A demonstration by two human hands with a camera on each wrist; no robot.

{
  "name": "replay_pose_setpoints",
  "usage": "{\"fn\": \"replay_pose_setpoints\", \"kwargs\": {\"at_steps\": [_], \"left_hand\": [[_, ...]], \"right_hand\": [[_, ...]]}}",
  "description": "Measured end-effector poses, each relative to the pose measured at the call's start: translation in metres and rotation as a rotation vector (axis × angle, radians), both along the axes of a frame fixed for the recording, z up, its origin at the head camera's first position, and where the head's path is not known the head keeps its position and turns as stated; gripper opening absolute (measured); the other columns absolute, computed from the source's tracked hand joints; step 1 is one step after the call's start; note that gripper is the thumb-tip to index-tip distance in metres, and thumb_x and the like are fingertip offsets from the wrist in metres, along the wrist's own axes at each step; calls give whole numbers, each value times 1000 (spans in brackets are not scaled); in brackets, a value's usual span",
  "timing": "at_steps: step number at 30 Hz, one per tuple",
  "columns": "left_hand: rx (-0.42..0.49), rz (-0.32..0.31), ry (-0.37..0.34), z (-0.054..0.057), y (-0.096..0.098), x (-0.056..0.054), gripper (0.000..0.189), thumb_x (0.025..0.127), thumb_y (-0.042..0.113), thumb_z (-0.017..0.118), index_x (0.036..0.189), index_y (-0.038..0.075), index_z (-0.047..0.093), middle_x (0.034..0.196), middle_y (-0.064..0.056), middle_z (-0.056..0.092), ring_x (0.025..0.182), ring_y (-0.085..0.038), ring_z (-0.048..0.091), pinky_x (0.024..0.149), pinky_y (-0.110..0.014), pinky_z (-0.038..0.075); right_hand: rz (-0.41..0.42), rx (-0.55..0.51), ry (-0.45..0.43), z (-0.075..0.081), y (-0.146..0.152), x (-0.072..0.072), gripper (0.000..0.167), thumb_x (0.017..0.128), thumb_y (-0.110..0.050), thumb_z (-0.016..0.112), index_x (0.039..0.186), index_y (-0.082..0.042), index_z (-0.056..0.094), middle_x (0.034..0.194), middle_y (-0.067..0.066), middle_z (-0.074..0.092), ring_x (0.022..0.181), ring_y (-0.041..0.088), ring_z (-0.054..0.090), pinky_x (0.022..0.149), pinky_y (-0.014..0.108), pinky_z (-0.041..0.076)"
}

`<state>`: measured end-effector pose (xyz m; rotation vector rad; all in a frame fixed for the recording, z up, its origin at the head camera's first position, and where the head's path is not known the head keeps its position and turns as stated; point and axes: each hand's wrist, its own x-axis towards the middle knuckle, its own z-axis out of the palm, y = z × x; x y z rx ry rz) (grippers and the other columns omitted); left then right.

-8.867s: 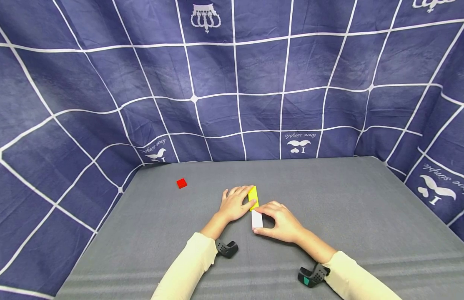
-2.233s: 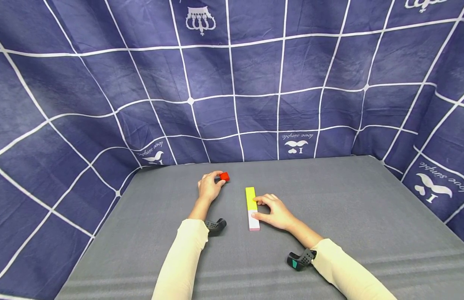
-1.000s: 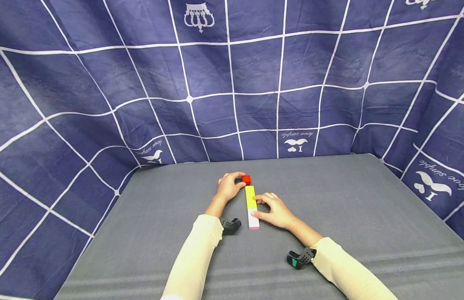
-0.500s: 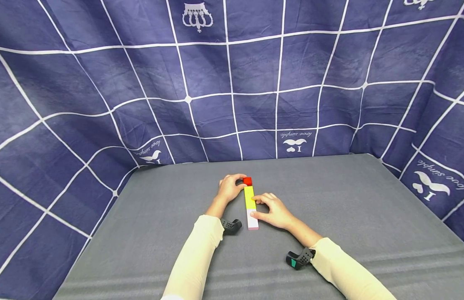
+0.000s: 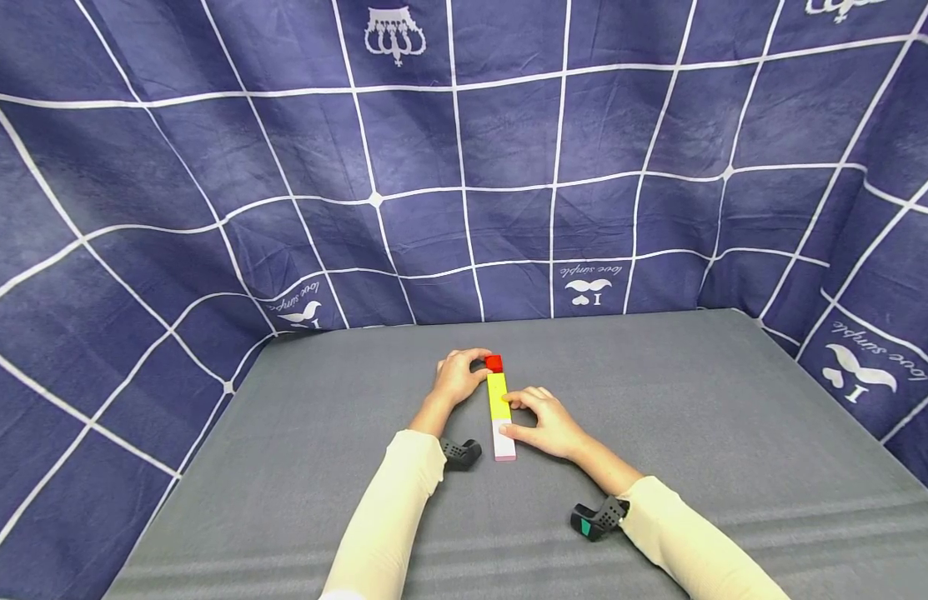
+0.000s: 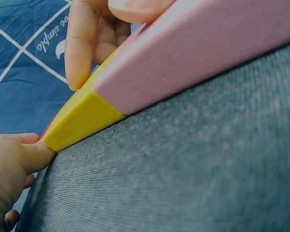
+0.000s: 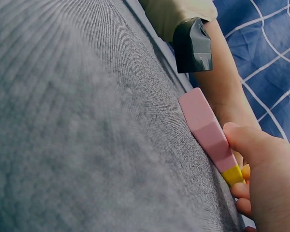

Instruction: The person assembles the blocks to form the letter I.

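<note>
Three blocks lie end to end in a line on the grey table. At the far end is the small red block (image 5: pixel 494 364); my left hand (image 5: pixel 456 377) pinches it between thumb and index finger. The yellow block (image 5: pixel 497 392) sits in the middle, its near end against the pink block (image 5: pixel 504 443), whose top looks nearly white from the head. My right hand (image 5: pixel 549 427) reaches in from the right, index fingertip on the yellow block and thumb on the pink one. In the left wrist view, the red block (image 6: pixel 47 126) is mostly hidden behind the yellow block (image 6: pixel 84 118).
Grey cloth covers the table (image 5: pixel 659 392), with a few creases near the front. A blue curtain (image 5: pixel 509 167) with white lines hangs along the back and both sides. Each wrist wears a black band, such as the right band (image 5: pixel 600 518).
The red block was carried by my left hand from the far left to the yellow block's far end. Earlier my right hand brought the pink block against the yellow one. Little moved in the last half second.
</note>
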<state>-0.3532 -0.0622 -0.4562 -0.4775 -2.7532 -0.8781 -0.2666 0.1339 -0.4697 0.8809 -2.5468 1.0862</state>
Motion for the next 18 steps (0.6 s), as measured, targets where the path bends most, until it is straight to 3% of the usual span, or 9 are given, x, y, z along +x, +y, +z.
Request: {"fn": "replay_pose_setpoints", "kwargs": {"at_steps": [7, 12, 18], "left_hand": [[4, -43, -29, 1, -8, 0, 40, 88, 18, 73, 127, 12, 65, 120, -4, 68, 119, -28, 55, 99, -50, 36], [43, -71, 22, 0, -25, 3, 38, 91, 15, 69, 128, 7, 64, 123, -7, 66, 120, -29, 56, 104, -45, 37], [42, -106, 65, 7, -48, 16, 38, 92, 17, 68, 128, 6, 64, 125, -10, 65, 121, -31, 55, 104, -44, 38]], "right_hand": [[5, -33, -22, -1, -1, -1, 44, 81, -30, 78, 117, -6, 67, 97, -1, 62, 95, 18, 54, 85, 39, 44], [3, -101, -54, 0, 0, -3, 42, 81, -26, 79, 116, -6, 68, 97, 1, 64, 94, 18, 56, 85, 37, 46], [0, -169, -35, 10, 12, -5, 38, 82, -20, 78, 113, -2, 69, 96, 5, 66, 93, 22, 60, 84, 40, 47]]}}
